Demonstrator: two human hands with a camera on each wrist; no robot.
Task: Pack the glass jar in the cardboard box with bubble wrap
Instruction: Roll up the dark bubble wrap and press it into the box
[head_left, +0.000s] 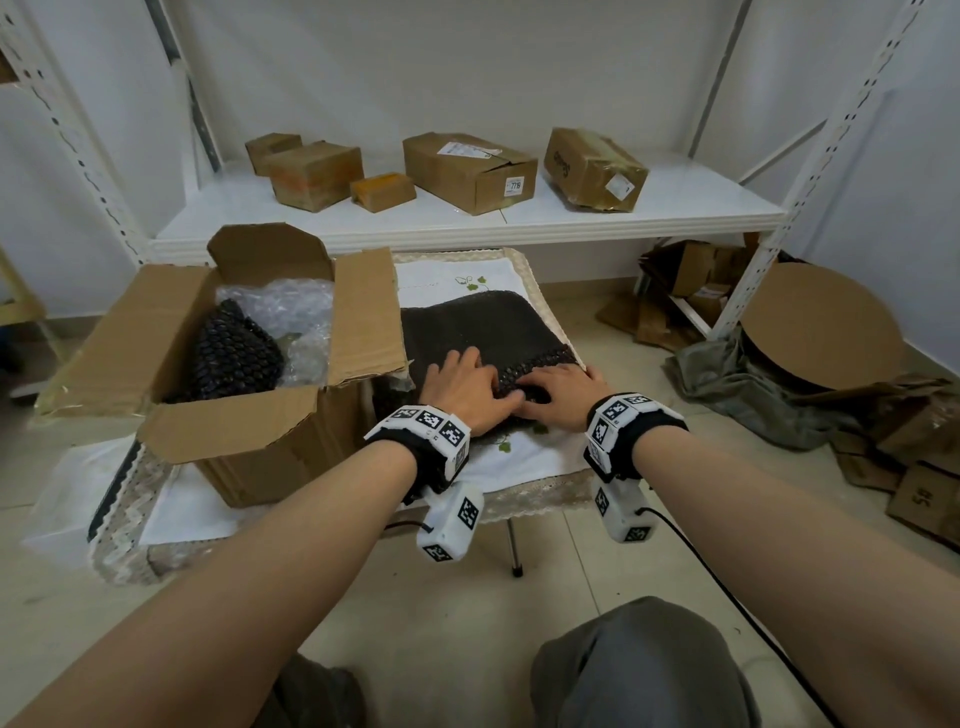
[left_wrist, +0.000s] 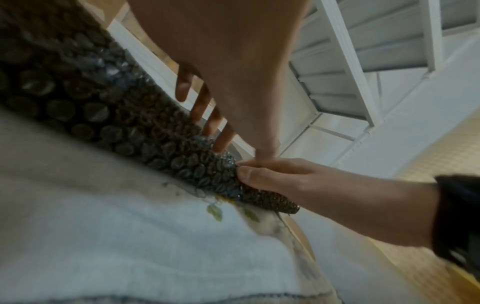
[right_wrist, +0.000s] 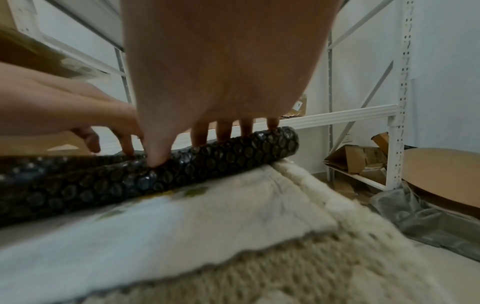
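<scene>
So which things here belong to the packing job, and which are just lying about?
In use:
- black bubble wrap, rolled at its near edge under both hands
- left hand
- right hand
- open cardboard box, already holding black and clear wrap

Lying about:
- closed boxes on the shelf
- flattened cardboard on the floor
- round cardboard disc

The jar itself is not visible.

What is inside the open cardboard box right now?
Inside the cardboard box: a black bubble-wrap bundle and clear bubble wrap. What the wrap covers, and the box floor, stay hidden; no jar shows.
</scene>
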